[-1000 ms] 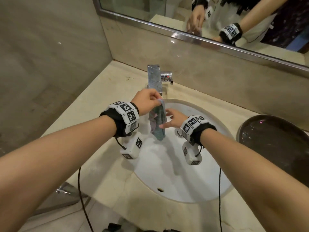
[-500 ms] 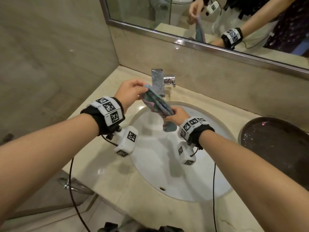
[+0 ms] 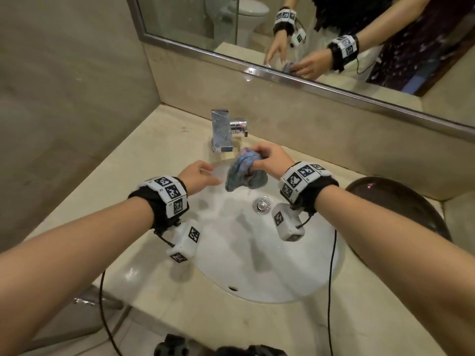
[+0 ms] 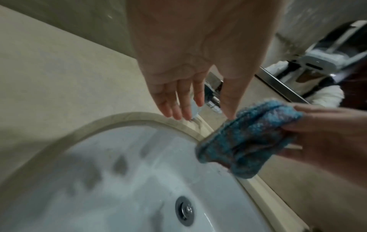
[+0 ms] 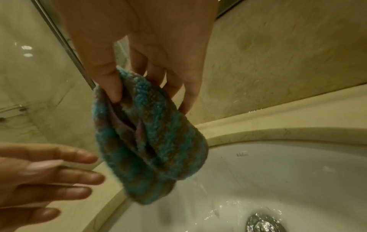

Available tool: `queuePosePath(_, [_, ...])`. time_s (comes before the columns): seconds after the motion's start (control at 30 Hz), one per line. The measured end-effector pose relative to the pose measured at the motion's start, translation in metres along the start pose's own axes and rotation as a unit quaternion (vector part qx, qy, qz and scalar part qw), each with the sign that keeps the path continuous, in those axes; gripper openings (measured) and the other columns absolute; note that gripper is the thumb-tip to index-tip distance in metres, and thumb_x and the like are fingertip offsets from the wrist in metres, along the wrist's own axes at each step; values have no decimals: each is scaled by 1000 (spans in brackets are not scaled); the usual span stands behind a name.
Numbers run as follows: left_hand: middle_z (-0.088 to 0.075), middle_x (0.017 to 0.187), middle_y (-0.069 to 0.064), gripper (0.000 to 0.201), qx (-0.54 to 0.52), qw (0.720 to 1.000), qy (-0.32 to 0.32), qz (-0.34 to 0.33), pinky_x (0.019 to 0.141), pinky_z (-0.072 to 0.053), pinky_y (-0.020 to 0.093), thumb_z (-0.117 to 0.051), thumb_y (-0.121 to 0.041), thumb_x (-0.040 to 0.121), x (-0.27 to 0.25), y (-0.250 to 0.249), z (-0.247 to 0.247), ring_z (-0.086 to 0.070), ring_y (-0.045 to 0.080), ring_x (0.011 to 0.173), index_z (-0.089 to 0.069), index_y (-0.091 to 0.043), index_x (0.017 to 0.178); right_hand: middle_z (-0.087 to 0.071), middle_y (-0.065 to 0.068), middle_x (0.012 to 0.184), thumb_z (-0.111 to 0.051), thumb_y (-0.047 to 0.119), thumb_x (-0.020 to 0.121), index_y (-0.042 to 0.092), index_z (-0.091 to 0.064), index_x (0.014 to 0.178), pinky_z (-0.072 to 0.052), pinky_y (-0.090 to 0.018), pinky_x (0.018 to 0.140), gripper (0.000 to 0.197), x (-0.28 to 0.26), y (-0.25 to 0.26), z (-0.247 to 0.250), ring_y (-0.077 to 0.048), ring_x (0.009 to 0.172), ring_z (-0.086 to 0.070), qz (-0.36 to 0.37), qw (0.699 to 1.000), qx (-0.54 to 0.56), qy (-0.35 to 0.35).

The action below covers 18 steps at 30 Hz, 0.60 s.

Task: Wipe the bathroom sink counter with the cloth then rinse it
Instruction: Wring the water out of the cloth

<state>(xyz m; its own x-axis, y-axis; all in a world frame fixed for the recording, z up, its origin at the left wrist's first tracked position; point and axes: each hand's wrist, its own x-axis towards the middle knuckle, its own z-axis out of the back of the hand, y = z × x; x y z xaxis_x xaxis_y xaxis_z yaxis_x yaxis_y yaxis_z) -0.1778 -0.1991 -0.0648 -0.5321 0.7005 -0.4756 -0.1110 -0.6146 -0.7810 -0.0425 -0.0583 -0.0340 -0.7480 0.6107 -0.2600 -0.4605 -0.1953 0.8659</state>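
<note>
While right hand (image 3: pixel 270 160) pinches bunched cloth (image 3: pixel 245 173) over sink (image 3: pixel 257 265), left hand (image 3: pixel 199 176) hangs released beside.

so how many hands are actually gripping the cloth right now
1. The right hand holds the bunched cloth over the sink, just below the faucet. The left hand is open beside it, fingers straight, gripping nothing.

A bathroom. A white undermount basin (image 3: pixel 257 265) with a chrome drain (image 3: pixel 261 204) is set in a beige stone counter (image 3: pixel 159 155) below a square chrome tap (image 3: pixel 222 132). The metal-framed wall mirror (image 3: pixel 205 27) reflects a toilet (image 3: pixel 250 14).
</note>
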Motion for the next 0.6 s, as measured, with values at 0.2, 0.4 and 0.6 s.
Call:
queuePosePath(0.2, [-58, 126, 6, 68, -40, 987, 106, -112, 95, -46, 31, -76, -18, 74, -6, -37, -25, -56, 19, 116, -42, -11, 133, -61, -3, 93, -57, -5, 85, 1, -58, 116, -51, -24, 76, 32, -16, 17, 19, -20, 96, -57, -5, 998, 61, 16])
queuePosePath(0.4, [-61, 125, 9, 63, -104, 970, 144, -166, 102, -45, 46, -75, -10, 73, -11, -60, -51, -58, 27, 117, -47, -18, 129, -60, -14, 92, -47, -8, 87, 5, -57, 104, -55, -37, 76, 23, -25, 26, 30, -26, 88, -60, -61, 960, 272, 19])
queuePosePath(0.6, [-61, 99, 11, 32, -136, 979, 135, -71, 82, -48, 32, -58, -3, 85, -4, -71, -58, -58, 23, 91, -55, -8, 116, -51, -11, 115, -60, -1, 83, 9, -37, 138, -52, -21, 72, 60, -30, 7, 40, -18, 91, -57, 39, 998, -8, -45])
